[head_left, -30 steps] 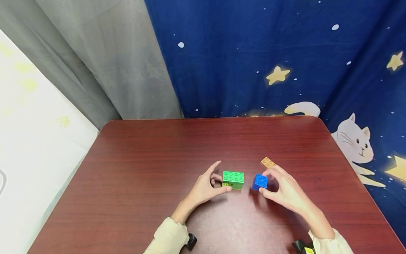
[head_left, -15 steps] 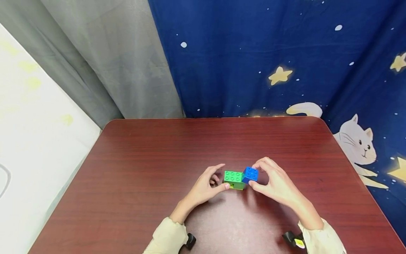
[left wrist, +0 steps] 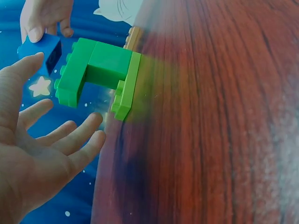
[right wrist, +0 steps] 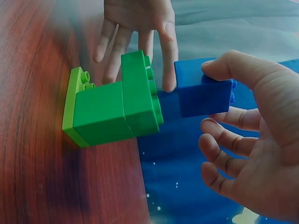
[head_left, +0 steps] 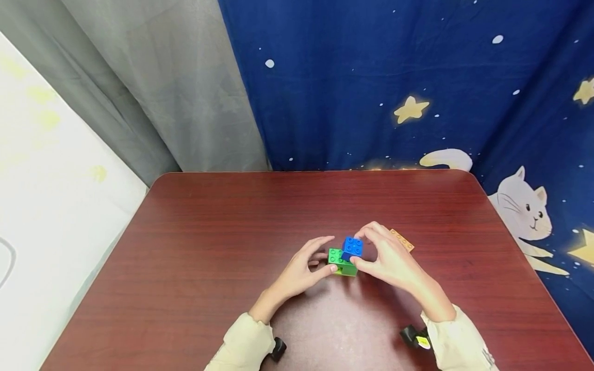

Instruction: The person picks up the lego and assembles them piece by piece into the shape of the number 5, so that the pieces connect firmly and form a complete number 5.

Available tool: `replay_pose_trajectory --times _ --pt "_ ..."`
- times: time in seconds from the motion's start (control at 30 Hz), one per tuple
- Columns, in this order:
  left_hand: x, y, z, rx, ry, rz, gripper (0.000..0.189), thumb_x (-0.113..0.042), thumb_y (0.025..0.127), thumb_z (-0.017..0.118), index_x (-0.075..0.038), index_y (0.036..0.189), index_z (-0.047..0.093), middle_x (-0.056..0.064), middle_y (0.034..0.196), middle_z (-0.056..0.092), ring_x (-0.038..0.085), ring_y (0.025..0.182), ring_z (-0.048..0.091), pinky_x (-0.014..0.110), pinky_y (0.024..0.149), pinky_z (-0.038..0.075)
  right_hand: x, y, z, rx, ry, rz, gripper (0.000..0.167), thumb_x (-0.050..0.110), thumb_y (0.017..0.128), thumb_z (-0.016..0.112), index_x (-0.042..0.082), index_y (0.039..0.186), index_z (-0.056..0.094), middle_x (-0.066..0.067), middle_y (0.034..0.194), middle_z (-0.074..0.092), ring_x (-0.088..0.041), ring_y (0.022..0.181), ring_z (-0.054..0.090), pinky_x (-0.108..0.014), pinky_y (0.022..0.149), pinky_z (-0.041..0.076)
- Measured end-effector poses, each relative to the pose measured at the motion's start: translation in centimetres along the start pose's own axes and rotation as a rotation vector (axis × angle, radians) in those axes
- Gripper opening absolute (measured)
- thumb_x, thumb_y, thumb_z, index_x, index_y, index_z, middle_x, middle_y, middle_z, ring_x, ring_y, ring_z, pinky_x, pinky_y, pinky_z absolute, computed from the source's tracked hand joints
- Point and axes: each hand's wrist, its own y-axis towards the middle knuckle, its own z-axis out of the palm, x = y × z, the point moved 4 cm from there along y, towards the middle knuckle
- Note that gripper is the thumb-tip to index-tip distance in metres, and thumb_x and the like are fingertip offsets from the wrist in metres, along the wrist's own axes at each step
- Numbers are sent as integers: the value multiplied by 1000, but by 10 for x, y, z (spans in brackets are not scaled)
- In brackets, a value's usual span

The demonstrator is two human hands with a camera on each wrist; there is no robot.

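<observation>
My right hand (head_left: 394, 262) pinches a blue toy building brick (head_left: 352, 248) between thumb and fingers. That brick hangs over the right part of a green brick stack (head_left: 334, 255); in the right wrist view a gap separates it from the studs. The stack has a long green brick (right wrist: 140, 95) on top, a green block (right wrist: 100, 112) beneath, and a thin lime-green plate (right wrist: 71, 100) at the bottom, with bare studs at one end. My left hand (head_left: 299, 270) is spread around the stack's left end, holding nothing; whether its thumb touches the stack cannot be told.
A flat tan studded plate (head_left: 401, 240) lies on the reddish-brown table (head_left: 232, 221) behind my right hand, partly covered by it. Blue star-patterned cloth (head_left: 352, 77) and grey cloth (head_left: 195, 103) hang beyond the far edge.
My right hand has carried the blue brick leftward from beside the green stack to above its right part. The tan plate shows again behind the hand. My left hand stays nearly still.
</observation>
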Motion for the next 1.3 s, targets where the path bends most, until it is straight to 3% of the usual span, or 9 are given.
replay_pose_trajectory --times 0.1,0.2,0.47,0.67,0.8,0.93,1.1,1.3 --pt "-4 1 0 10 10 16 57 -10 87 66 -7 138 42 16 137 40 34 107 57 52 86 44 2 4 4 23 3 -2 36 25 72 79 12 100 60 6 98 51 -19 92 53 -38 78 46" --pt "2 2 1 9 10 39 57 -10 87 66 -6 138 42 14 137 40 34 105 58 53 85 45 4 8 9 49 3 -8 35 24 73 78 11 100 60 5 98 51 -21 93 53 -38 78 46" --pt "32 9 3 0 45 56 61 -24 88 65 -25 142 38 2 139 41 18 104 59 41 83 49 5 13 16 73 -12 -23 34 24 72 78 10 98 62 6 96 51 -16 90 49 -35 77 44" --pt "33 10 2 6 32 76 65 -27 87 66 -30 143 35 4 140 40 20 115 53 41 83 49 6 15 19 65 -25 -45 35 25 72 78 9 99 63 5 96 51 -18 88 50 -34 75 44" --pt "33 11 2 8 7 69 66 -24 86 68 -32 143 34 -3 142 36 22 124 44 40 83 49 6 16 21 61 -42 -58 37 26 73 78 8 102 63 3 97 52 -18 88 51 -34 76 45" --pt "31 11 2 12 -111 61 67 -13 86 67 -27 143 35 1 144 34 27 126 41 37 82 49 6 16 20 71 -36 -59 38 26 74 78 8 104 63 3 97 52 -21 88 52 -35 75 45" --pt "16 12 -1 37 -300 85 63 3 87 60 -10 143 34 17 142 35 36 126 39 36 81 50 6 15 19 74 -24 -60 35 24 74 78 9 103 64 3 97 53 -19 88 52 -34 76 44" --pt "1 11 -2 45 -340 94 53 6 89 55 1 139 37 23 136 41 38 123 42 33 84 48 6 14 22 76 -12 -63 36 24 75 78 9 103 63 3 98 53 -20 88 53 -33 76 45"
